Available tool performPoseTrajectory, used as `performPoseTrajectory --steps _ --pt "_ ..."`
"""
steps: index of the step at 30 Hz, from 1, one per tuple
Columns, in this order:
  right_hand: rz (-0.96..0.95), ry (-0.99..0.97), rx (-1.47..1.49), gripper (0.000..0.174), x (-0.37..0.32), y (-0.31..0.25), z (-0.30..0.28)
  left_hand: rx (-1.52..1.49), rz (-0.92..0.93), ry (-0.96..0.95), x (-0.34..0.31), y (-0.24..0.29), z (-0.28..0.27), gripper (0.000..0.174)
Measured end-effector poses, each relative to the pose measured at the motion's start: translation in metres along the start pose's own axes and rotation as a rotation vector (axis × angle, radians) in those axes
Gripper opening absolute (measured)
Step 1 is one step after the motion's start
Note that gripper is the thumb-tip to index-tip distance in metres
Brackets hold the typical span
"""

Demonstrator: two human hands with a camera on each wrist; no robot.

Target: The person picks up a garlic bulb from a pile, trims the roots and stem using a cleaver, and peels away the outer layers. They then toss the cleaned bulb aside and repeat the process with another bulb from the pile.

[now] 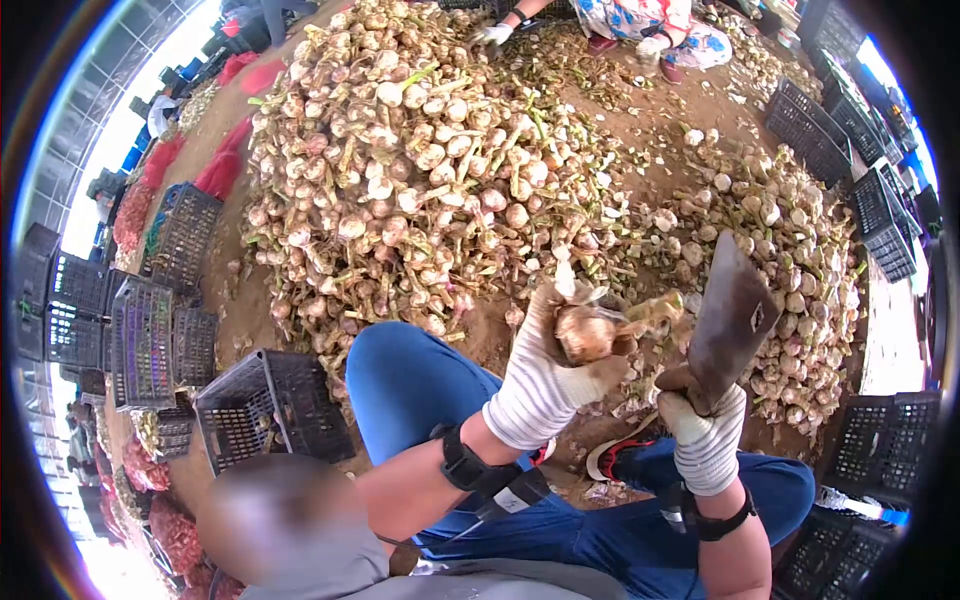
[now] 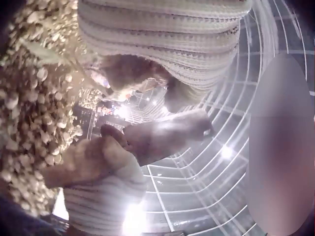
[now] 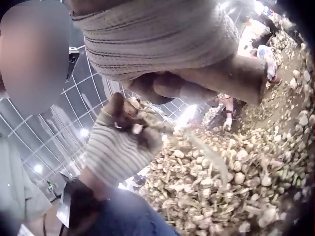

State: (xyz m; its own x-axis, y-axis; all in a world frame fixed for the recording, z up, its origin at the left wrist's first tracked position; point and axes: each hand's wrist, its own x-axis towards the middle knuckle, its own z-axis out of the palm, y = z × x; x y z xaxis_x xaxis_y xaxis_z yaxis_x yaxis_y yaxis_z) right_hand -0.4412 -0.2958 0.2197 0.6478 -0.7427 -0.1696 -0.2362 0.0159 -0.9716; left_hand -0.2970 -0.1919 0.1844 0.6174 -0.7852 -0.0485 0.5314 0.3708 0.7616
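Observation:
My left hand (image 1: 560,345), in a white knitted glove, grips a dirty garlic bulb (image 1: 587,333) with its stalk pointing right. My right hand (image 1: 705,415), also gloved, grips the handle of a broad cleaver (image 1: 732,318), whose blade stands upright just right of the bulb's stalk. In the right wrist view the left hand (image 3: 123,132) holds the bulb (image 3: 132,114) below the cleaver's handle (image 3: 206,81). In the left wrist view the gloved right hand (image 2: 103,167) and the cleaver (image 2: 167,135) show from below. I sit with blue-trousered knees under both hands.
A big heap of unsorted garlic (image 1: 420,170) lies ahead, with a smaller heap of trimmed bulbs (image 1: 790,270) at the right. Black plastic crates (image 1: 270,405) stand left, near and right (image 1: 830,130). Another person (image 1: 640,25) sits beyond the heap. Red mesh sacks (image 1: 220,170) lie at the left.

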Motion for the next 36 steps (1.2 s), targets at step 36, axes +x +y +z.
performPoseTrajectory --steps 36 --pt "0.207 0.107 0.601 0.009 0.072 0.018 0.003 0.084 -0.132 0.058 0.017 0.003 0.006 0.069"
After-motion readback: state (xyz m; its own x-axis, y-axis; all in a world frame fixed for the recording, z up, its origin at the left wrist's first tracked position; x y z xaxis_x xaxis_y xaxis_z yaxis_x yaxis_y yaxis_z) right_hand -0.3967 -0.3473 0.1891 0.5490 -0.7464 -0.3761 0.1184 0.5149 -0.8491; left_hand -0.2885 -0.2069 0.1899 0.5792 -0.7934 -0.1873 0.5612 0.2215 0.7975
